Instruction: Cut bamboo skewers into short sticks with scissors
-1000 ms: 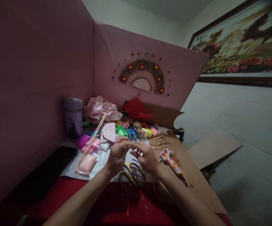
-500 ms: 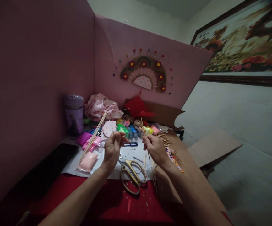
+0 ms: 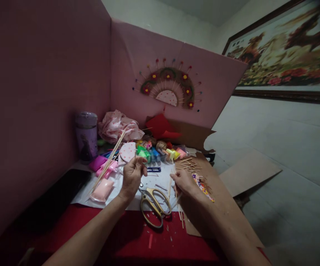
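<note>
My left hand (image 3: 132, 176) is closed in a pinch on a thin wooden stick that points upward, held above the white sheet (image 3: 160, 181). My right hand (image 3: 184, 182) is lowered to the table, fingers curled around a thin wooden stick (image 3: 170, 181) that stands nearly upright. Gold-handled scissors (image 3: 155, 205) lie between my wrists. A spotted colourful clay piece (image 3: 203, 187) lies just right of my right hand.
Loose short sticks (image 3: 189, 165) lie on the brown cardboard (image 3: 226, 210). Long skewers (image 3: 110, 159), pink clay packets (image 3: 102, 190), coloured clay pots (image 3: 156, 153), a purple tumbler (image 3: 86, 136), a black phone (image 3: 57, 199) and a pink board with a fan decoration (image 3: 167, 89) surround the work area.
My hands parted from a joined pinch. The left stayed up with a stick; the right moved down and right to the table, holding another stick.
</note>
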A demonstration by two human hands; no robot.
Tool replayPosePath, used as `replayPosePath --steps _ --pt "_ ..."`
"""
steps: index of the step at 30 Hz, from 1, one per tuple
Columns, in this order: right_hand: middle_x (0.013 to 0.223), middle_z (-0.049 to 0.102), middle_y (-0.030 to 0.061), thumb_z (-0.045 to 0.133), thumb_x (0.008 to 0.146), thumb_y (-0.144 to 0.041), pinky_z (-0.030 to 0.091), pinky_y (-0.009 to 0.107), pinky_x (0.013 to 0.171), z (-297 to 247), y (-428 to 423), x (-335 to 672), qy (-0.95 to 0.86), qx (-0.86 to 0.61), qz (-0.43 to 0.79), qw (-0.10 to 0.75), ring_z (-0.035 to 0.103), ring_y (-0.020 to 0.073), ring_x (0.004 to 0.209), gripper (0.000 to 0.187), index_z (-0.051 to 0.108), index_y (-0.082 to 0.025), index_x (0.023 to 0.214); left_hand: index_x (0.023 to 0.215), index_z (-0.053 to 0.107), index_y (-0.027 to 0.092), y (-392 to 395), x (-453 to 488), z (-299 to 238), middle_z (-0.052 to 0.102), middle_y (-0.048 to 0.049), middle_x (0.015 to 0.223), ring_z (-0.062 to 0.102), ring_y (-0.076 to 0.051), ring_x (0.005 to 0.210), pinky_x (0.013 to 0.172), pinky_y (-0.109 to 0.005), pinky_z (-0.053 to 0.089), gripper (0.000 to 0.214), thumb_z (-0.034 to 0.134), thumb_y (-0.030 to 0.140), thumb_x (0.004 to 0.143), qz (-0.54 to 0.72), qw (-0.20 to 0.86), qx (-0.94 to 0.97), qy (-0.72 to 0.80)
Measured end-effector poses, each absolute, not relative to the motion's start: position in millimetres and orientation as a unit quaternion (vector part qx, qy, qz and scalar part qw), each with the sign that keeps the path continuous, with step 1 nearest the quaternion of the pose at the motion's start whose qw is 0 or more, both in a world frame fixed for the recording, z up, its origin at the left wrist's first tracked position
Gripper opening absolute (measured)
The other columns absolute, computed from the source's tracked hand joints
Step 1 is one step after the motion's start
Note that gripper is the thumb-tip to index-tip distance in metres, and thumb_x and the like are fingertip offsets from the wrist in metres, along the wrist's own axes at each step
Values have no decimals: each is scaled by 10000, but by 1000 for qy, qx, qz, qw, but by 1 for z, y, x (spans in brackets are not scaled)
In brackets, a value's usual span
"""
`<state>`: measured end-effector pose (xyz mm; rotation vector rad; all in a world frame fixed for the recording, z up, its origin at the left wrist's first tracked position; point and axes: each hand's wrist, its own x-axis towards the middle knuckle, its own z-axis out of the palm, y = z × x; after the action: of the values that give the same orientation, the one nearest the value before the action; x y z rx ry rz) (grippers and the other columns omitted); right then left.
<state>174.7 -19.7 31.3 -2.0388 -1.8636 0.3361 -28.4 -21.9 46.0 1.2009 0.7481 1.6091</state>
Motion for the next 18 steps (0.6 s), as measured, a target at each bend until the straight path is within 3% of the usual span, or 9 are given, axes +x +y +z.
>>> replayPosePath --steps 5,12,18 --pt "455 608 49 419 874 -287 369 222 497 33 -25 172 -664 -722 112 158 575 149 489 390 644 -163 580 786 553 141 -21 -30 43 476 41 457 359 -53 424 425 -165 249 334 505 470 821 655 481 494 309" --pt "729 690 123 498 811 -259 353 248 590 39 -33 176 -690 -712 76 107 623 189 697 276 668 -141 629 781 562 145 -21 -29 42 481 39 460 366 -56 423 430 -168 258 343 503 481 817 653 476 500 311" --pt "830 697 67 475 777 -183 339 238 628 37 -23 164 -700 -704 51 105 613 172 803 201 675 -189 763 788 562 147 -20 -29 42 475 46 453 356 -53 416 429 -166 251 337 497 475 823 649 479 502 312"
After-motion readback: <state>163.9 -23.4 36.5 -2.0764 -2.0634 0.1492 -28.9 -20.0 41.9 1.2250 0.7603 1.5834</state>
